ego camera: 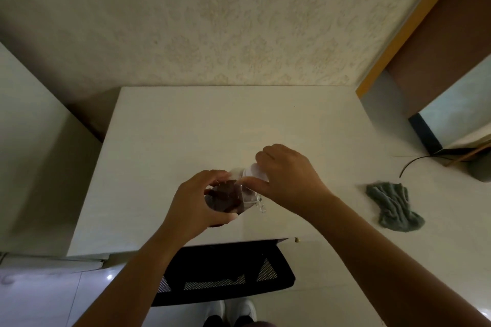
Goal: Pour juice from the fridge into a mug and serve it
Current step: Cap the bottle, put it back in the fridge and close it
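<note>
Both hands meet over the near middle of the white table [212, 125], working on a clear plastic bottle [228, 198] of dark juice. Left hand [194, 204] is wrapped around the bottle's body, fingers curled over the far side and thumb along the near side, holding it tilted with its neck pointing up and to the right. Right hand [287, 175] is closed over the white cap [255, 170] — fingers bent across its top, thumb pressed beneath it at the neck. Whether the cap is loose or tight cannot be told. Well apart on the right of the table lies a crumpled grey-green cloth [393, 207], with a thin dark cable [414, 164] curving beyond it. Under the table's near edge sits a black mesh chair [225, 273], and white shoes [239, 310] show on the pale floor below.
</note>
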